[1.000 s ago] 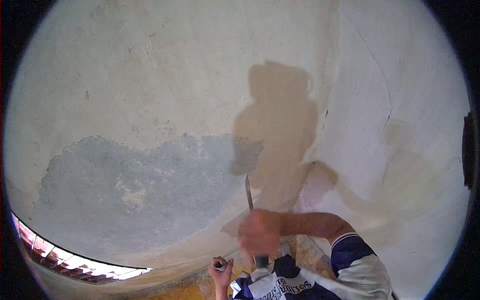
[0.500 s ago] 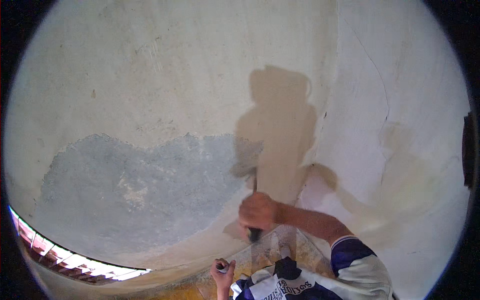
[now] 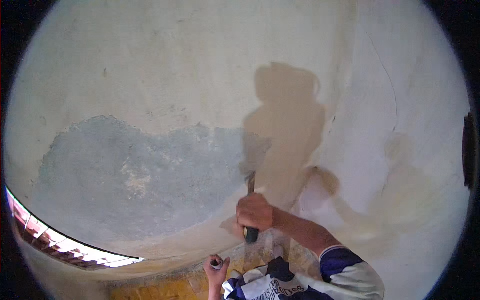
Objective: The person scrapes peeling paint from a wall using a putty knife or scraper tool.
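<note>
My right hand (image 3: 254, 211) grips the dark handle of a scraper (image 3: 251, 183). Its narrow blade points up toward the wall, at the right end of a grey patch (image 3: 105, 170) where the pale coating is gone. The handle's black and yellow butt sticks out below my fist. Lower and to the left, my left hand (image 3: 216, 272) is closed around a short, rounded thing with a dark end (image 3: 216, 263); its kind cannot be made out. The pale wall (image 3: 165, 65) around the grey patch still bears its coating.
To the right, the wall meets another whitish wall (image 3: 420, 90) with a thin crack. My shadow falls across the corner. At the lower left is a barred opening (image 3: 60, 246) with daylight behind it. A yellowish-brown floor (image 3: 155, 290) shows below, and a dark object (image 3: 469, 150) stands at the right rim.
My view has shifted slightly. My right hand and the scraper sit a little further left in view, with less blur. The left hand keeps its grip.
</note>
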`<state>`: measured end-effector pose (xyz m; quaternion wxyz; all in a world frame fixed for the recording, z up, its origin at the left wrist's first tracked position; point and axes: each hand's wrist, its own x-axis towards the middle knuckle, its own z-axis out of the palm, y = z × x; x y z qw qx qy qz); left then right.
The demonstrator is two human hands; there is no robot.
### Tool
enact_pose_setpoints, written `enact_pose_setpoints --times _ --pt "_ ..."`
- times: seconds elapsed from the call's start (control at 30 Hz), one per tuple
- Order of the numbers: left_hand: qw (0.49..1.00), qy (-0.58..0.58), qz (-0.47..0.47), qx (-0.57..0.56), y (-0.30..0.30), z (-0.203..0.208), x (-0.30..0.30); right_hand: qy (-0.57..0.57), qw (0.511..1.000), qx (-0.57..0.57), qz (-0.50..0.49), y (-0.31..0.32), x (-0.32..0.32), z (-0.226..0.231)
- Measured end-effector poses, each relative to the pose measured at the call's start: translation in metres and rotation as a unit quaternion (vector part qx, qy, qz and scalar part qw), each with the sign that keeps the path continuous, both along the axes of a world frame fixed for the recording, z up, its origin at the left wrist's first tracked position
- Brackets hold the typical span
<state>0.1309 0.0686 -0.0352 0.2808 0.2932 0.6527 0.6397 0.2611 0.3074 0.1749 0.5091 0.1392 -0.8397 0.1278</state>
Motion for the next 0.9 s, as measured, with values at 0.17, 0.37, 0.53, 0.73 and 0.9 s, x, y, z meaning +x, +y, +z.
enact_pose_setpoints --times 0.17,0.37,0.53,0.73,0.9 --pt "0.999 0.045 0.025 -0.004 -0.009 0.004 0.001 -0.195 0.979 0.018 -0.058 -0.01 0.0 0.009" --pt "0.997 0.074 0.003 0.002 -0.009 0.032 0.0 -0.262 0.964 -0.04 -0.024 -0.021 0.004 -0.01" --pt "0.992 0.117 0.034 0.034 0.003 0.046 0.01 -0.339 0.924 0.04 -0.174 -0.003 0.002 -0.006" --pt "0.996 0.078 0.032 0.026 0.001 0.028 0.017 -0.555 0.807 0.01 -0.204 -0.017 0.012 -0.009" --pt "0.996 0.075 0.04 0.028 0.004 0.021 0.016 -0.476 0.859 -0.047 -0.182 -0.009 0.004 0.01"
